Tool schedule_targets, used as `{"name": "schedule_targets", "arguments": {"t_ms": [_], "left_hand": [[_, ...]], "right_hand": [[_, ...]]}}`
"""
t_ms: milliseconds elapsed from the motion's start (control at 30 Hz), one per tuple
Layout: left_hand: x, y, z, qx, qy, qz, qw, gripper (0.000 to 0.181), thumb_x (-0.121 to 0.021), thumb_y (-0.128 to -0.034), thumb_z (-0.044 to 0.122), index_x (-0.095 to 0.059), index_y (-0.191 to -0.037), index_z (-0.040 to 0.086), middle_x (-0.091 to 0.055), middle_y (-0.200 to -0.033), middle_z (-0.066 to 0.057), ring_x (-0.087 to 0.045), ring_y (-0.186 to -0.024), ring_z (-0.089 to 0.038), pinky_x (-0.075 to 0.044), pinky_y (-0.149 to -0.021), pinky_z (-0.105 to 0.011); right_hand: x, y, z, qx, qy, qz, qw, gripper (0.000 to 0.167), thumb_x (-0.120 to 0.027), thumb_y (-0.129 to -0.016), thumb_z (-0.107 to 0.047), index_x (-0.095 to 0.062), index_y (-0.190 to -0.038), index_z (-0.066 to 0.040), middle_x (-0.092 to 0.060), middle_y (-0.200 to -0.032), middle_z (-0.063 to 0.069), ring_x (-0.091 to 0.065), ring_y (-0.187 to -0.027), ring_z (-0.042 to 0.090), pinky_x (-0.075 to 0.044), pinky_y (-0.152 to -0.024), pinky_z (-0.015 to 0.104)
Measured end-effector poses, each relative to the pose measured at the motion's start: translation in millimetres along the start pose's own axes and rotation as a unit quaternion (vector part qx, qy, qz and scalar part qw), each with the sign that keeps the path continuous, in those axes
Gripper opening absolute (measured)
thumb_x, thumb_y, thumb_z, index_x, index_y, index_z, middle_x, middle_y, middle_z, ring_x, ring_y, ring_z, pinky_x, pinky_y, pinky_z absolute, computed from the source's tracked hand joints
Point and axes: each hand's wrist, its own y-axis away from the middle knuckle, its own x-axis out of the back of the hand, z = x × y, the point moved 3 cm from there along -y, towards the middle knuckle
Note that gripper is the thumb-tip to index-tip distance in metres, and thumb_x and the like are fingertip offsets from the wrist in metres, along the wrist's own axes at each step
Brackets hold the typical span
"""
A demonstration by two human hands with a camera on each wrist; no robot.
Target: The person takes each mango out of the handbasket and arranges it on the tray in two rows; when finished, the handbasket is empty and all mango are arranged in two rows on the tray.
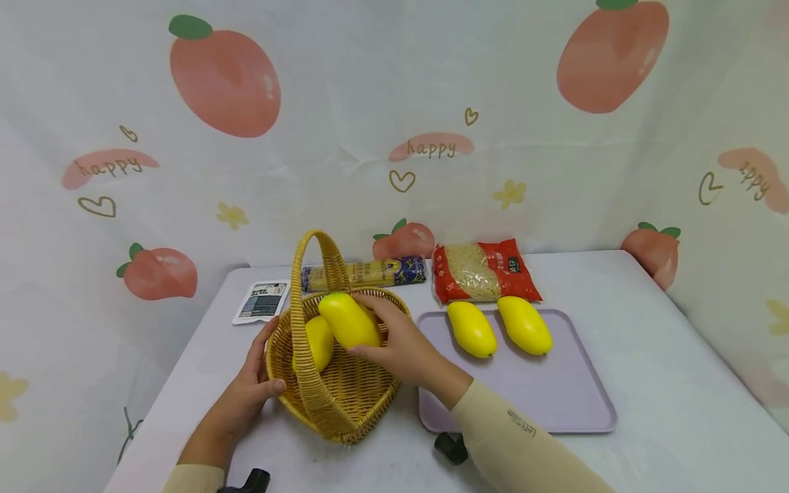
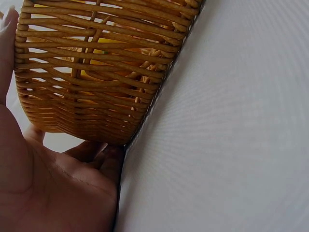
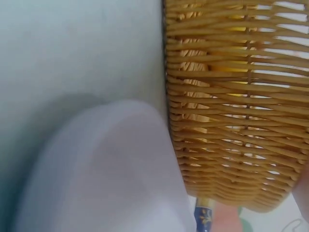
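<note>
A yellow wicker basket [image 1: 364,397] with a tall arched handle stands on the table in the head view. My left hand [image 1: 246,387] holds the basket's left side, its thumb nearer me and its fingers farther along the wall. Inside the basket, my right hand [image 1: 394,342] grips a yellow mango [image 1: 348,320], which leans above another mango [image 1: 319,342]. Some of the right fingers are hidden behind the held mango. In the left wrist view, my left palm [image 2: 63,179] is close against the basket weave [image 2: 96,92].
Right of the basket, a pale purple tray [image 1: 524,400] carries two mangoes, one left [image 1: 471,330] and one right [image 1: 525,326]. Behind are a spaghetti pack [image 1: 382,272] and a red pasta bag [image 1: 483,272]. A white packet [image 1: 264,302] lies at the back left.
</note>
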Motion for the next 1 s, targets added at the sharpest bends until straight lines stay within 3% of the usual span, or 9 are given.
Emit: {"name": "schedule_targets", "arguments": {"t_ms": [167,400,633,833,1000], "left_hand": [[-1.3,0.7,2.5,-0.005,0.0,-0.002,1.0,0.111,-0.082,-0.0974,0.02,-0.005,-0.176,0.034,-0.002,-0.181,-0.007,-0.013,-0.161,-0.032,-0.03,-0.111,-0.013],[-1.2,1.5,2.9,-0.013,0.003,-0.009,0.9999,0.111,-0.082,-0.098,0.02,-0.004,-0.176,0.033,-0.001,-0.181,-0.008,-0.012,-0.161,-0.03,-0.029,-0.111,-0.013],[2.3,0.7,-0.4,-0.016,0.005,-0.012,0.9998,0.11,-0.081,-0.0984,0.019,-0.005,-0.176,0.034,0.001,-0.181,-0.008,-0.013,-0.16,-0.027,-0.03,-0.111,-0.014],[3.1,0.7,-2.8,-0.023,0.008,-0.015,0.9996,0.11,-0.081,-0.0984,0.016,-0.006,-0.176,0.034,0.001,-0.181,-0.01,-0.02,-0.157,-0.017,-0.03,-0.112,-0.015],[3.1,0.3,-3.4,-0.023,0.005,-0.014,0.9996,0.108,-0.081,-0.0984,0.016,-0.008,-0.176,0.038,0.001,-0.181,-0.009,-0.02,-0.157,-0.017,-0.031,-0.112,-0.015]], "right_hand": [[7.5,19.8,-6.0,-0.009,-0.019,0.01,0.9997,0.078,-0.085,-0.099,-0.023,-0.045,-0.166,-0.019,-0.048,-0.161,0.001,-0.055,-0.13,0.02,-0.051,-0.107,0.044],[20.3,46.6,-9.7,-0.012,-0.033,0.029,0.999,0.079,-0.087,-0.096,-0.02,-0.047,-0.164,-0.015,-0.054,-0.154,0.002,-0.056,-0.127,0.022,-0.052,-0.104,0.047],[27.8,68.3,-7.6,-0.024,-0.035,0.023,0.9989,0.078,-0.087,-0.097,-0.024,-0.047,-0.163,-0.016,-0.054,-0.154,0.002,-0.055,-0.127,0.023,-0.053,-0.103,0.049],[32.3,86.0,-6.1,-0.038,-0.051,0.008,0.998,0.076,-0.087,-0.097,-0.022,-0.049,-0.162,-0.015,-0.054,-0.155,0.003,-0.056,-0.131,0.029,-0.051,-0.105,0.053],[39.6,101.4,-5.0,-0.06,-0.036,0.003,0.9975,0.077,-0.088,-0.096,-0.024,-0.049,-0.162,-0.016,-0.055,-0.153,0.0,-0.056,-0.129,0.028,-0.051,-0.106,0.051]]}}
